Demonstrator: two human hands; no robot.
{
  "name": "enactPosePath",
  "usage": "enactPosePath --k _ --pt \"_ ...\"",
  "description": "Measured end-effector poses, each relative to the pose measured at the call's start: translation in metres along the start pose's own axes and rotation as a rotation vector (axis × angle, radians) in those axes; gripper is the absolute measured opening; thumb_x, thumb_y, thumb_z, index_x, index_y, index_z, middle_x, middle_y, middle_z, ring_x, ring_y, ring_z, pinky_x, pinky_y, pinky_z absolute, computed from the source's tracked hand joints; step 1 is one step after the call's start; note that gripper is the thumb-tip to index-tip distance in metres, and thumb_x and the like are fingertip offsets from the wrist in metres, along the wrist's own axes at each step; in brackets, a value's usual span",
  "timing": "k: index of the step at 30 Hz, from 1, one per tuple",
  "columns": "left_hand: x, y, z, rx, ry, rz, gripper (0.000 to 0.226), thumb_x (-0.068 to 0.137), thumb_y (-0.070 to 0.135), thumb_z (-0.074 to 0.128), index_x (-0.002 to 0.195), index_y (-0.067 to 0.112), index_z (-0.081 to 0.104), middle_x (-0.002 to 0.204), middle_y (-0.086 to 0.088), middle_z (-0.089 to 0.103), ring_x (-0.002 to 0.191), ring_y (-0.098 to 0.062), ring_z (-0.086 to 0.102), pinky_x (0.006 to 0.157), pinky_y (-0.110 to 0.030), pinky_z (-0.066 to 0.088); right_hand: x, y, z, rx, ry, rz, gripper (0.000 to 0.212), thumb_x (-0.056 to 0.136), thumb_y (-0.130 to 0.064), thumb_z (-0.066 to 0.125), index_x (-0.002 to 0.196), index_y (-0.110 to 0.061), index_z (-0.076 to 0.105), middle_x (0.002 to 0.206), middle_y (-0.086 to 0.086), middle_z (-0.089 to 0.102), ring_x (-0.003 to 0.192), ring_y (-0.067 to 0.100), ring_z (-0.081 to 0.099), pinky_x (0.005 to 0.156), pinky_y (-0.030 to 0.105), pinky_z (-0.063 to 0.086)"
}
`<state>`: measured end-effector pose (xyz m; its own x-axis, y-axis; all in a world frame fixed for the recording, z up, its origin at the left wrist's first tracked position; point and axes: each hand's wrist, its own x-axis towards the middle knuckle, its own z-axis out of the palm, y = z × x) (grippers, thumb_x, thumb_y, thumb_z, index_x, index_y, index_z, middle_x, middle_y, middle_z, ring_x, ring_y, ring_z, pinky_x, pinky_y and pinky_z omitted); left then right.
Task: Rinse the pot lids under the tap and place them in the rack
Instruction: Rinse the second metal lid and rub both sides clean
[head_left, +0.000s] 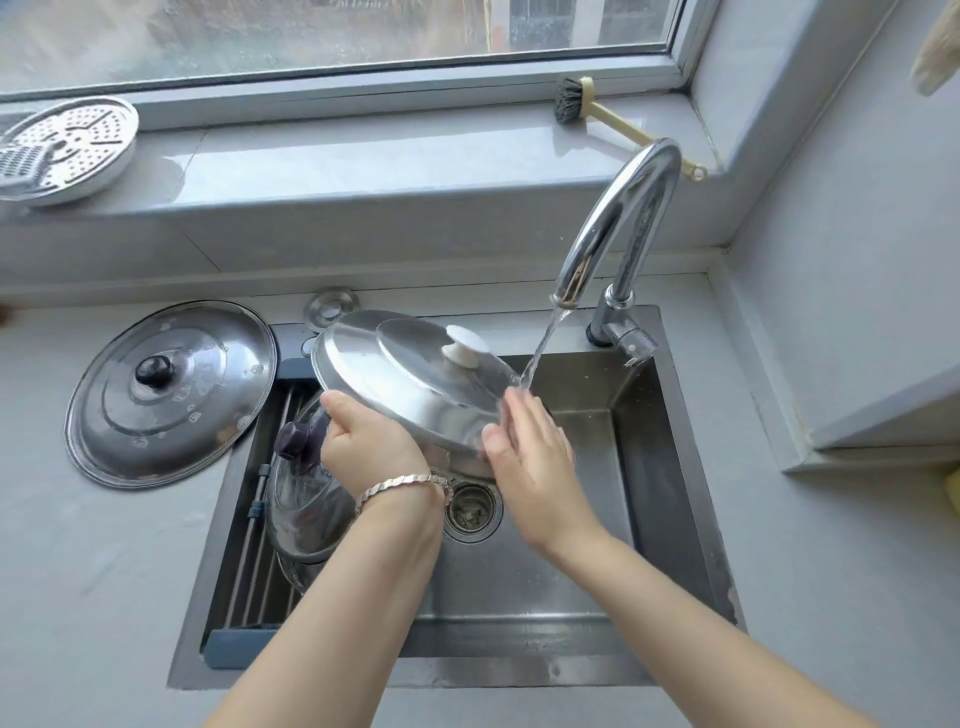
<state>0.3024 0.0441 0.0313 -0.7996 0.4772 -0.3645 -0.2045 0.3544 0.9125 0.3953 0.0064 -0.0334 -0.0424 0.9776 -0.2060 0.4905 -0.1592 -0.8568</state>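
A steel lid with a white knob (410, 374) is held tilted over the sink (639, 467). My left hand (366, 441) grips its near left rim. My right hand (530, 441) rests flat against its right edge, where the stream from the chrome tap (618, 218) lands. A glass lid with a dark knob (306, 499) lies on the roll-up rack (260, 551) across the sink's left side, partly hidden by my left forearm. A large steel lid with a black knob (171, 389) lies flat on the counter to the left.
The drain strainer (471, 512) sits mid-sink. On the window sill rest a perforated steamer plate (67, 145) at left and a dish brush (597, 111) at right. A grey wall ledge (883, 415) juts out on the right.
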Motion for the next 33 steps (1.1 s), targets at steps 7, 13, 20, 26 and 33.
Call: enactPosePath --k 7,13,20,26,33 --pt "-0.003 -0.006 -0.019 0.18 -0.34 0.079 0.04 0.094 0.04 0.037 0.06 0.018 0.037 0.057 -0.003 0.037 0.058 -0.021 0.039 0.057 -0.027 0.036 0.066 0.048 -0.034 0.247 -0.026 0.351 0.041 0.094 -0.035 0.034 0.117 -0.007 0.054 0.12 0.01 0.055 0.118 0.026 0.047 0.102 0.034 0.033" --pt "0.006 -0.01 -0.018 0.25 -0.628 0.112 0.036 0.084 0.047 0.049 0.077 0.012 0.051 0.073 -0.01 0.044 0.069 -0.022 0.042 0.065 -0.033 0.035 0.091 0.008 -0.053 0.285 0.009 0.216 0.031 0.099 -0.016 0.034 0.098 -0.007 0.063 0.103 0.008 0.062 0.094 0.018 0.054 0.079 0.019 0.03" --pt "0.001 -0.024 -0.015 0.385 -0.481 0.138 0.042 0.097 0.029 0.038 0.06 0.008 0.039 0.059 -0.01 0.036 0.054 -0.02 0.032 0.045 -0.024 0.031 0.057 -0.025 -0.034 -0.021 -0.394 -0.209 0.038 0.1 -0.025 0.035 0.136 -0.019 0.042 0.147 -0.003 0.034 0.137 0.005 0.025 0.112 0.02 0.015" --pt "0.023 -0.014 -0.02 0.418 -0.375 0.098 0.044 0.095 0.033 0.036 0.056 0.018 0.025 0.054 -0.003 0.026 0.051 -0.018 0.027 0.05 -0.028 0.023 0.035 0.008 -0.049 -0.043 0.021 -0.197 0.017 0.092 -0.024 0.053 0.102 -0.017 0.065 0.097 -0.002 0.058 0.087 0.008 0.055 0.083 0.019 0.043" --pt "0.024 -0.009 -0.023 0.36 -0.412 0.019 0.037 0.093 0.037 0.039 0.061 0.018 0.033 0.057 -0.002 0.03 0.053 -0.018 0.032 0.051 -0.027 0.026 0.047 0.007 -0.048 0.355 -0.115 0.201 0.029 0.091 -0.038 0.053 0.083 -0.012 0.043 0.047 0.002 0.046 0.029 0.007 0.036 0.032 0.016 0.028"
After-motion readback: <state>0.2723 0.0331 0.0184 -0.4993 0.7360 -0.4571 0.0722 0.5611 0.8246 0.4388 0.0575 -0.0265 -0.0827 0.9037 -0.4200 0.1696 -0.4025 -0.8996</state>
